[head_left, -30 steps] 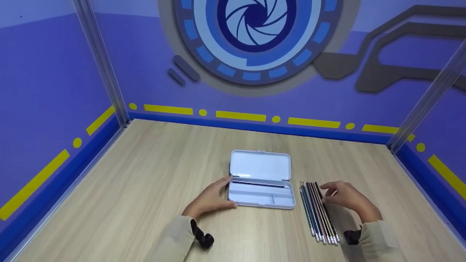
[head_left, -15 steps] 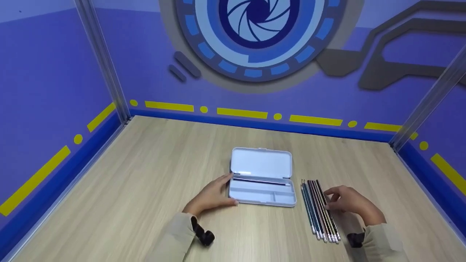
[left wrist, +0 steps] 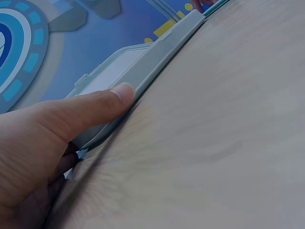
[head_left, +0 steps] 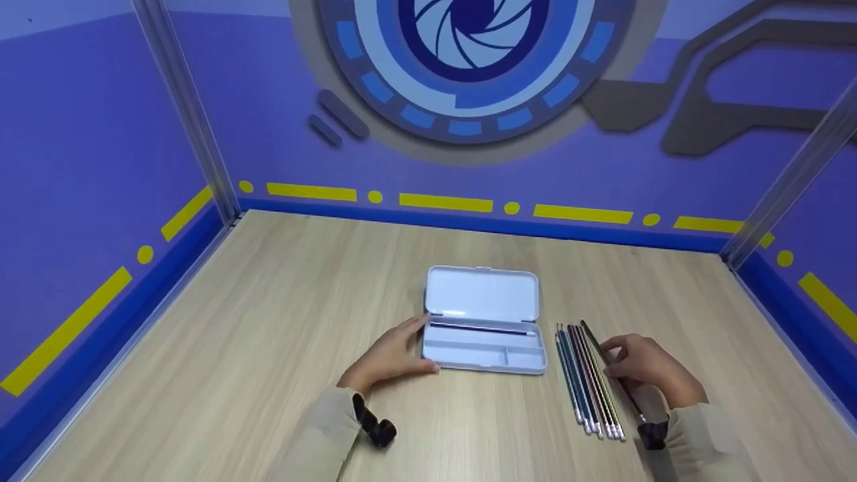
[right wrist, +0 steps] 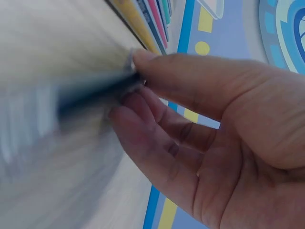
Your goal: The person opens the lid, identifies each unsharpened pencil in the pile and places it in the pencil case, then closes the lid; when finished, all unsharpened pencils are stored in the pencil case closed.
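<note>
Pencil (head_left: 612, 361), dark and slim, is pinched in the right hand (head_left: 646, 371) in the head view, tilted off the row of pencils (head_left: 586, 385) that lies on the wooden table (head_left: 268, 321) at about 4 o'clock from the open pencil case (head_left: 483, 328). The left hand (head_left: 392, 358) rests at the case's 9 o'clock end, thumb and fingers curled against its edge, steadying it. One dark pencil already lies in the tray's long slot.

From the left wrist, the thumb (left wrist: 95, 112) presses flat on the case rim (left wrist: 157, 62); that brace looks sound and, I judge, should hold firm so the tray does not slide.

From the right wrist, fingertips (right wrist: 143, 57) clamp the pencil (right wrist: 100, 93), which is blurred. Gripping nearer its middle would probably keep it level, and lifting it clear of its neighbours (right wrist: 147, 24) before swinging toward 10 o'clock should avoid scattering them.
</note>
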### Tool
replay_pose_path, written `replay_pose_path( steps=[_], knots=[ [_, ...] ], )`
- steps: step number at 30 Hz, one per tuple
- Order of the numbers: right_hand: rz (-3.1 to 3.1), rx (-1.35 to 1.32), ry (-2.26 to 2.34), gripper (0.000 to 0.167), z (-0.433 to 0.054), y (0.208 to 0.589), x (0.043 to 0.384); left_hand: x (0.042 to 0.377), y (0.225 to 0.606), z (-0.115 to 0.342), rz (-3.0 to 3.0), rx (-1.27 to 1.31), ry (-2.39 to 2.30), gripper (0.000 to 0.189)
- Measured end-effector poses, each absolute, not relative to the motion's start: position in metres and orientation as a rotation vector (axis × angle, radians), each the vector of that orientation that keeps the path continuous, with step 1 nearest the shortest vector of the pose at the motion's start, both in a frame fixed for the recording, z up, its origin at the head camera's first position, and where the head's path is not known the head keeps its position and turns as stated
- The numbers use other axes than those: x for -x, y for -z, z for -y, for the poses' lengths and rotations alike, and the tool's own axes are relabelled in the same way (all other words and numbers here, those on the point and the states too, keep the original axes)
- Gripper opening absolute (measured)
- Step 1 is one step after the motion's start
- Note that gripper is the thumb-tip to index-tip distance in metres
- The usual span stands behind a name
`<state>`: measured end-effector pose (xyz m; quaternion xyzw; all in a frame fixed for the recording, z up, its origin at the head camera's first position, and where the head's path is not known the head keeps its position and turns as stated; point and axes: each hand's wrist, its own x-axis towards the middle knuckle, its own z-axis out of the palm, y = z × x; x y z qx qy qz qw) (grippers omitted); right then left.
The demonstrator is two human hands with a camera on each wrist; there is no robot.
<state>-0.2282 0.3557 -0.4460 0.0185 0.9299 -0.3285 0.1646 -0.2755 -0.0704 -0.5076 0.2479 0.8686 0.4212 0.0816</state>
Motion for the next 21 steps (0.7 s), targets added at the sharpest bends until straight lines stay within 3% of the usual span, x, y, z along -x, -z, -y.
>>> replay_pose_path(
  steps=[21],
  knots=[
    [-2.671,0.001,0.900,0.051,-0.3575,0.4411,0.2306,0.2746,0.5090,0.0714,-2.596,-0.749,-1.243,0.099]
  ],
)
